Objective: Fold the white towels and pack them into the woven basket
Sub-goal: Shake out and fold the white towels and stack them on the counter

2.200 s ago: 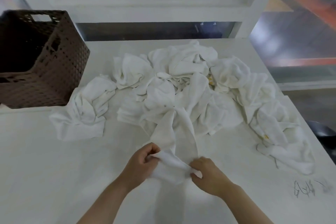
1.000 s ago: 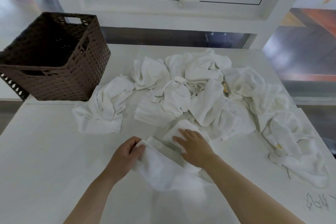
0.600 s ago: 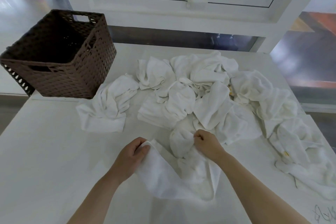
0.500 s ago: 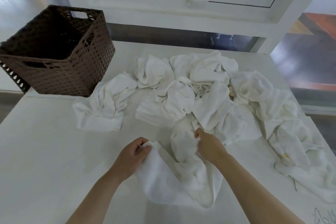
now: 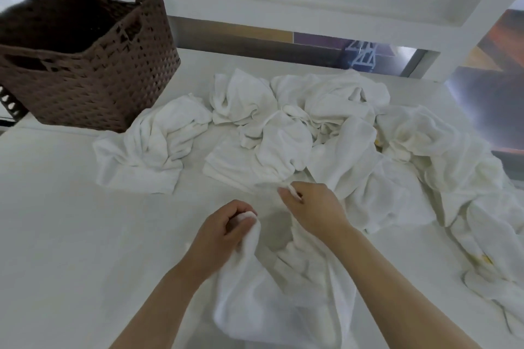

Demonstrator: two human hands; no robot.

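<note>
While the towel point(image 5: 272, 300) sags between your forearms, your left hand point(image 5: 224, 232) curls around one corner and your right hand point(image 5: 312, 207) seems to pinch another, above the table point(image 5: 71, 235). Beyond lies the crumpled pile point(image 5: 312, 133), with the basket point(image 5: 85, 65) far left.

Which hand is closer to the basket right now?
Left. The left hand sits below and right of the basket; the right hand is further right, by the towel pile.
</note>
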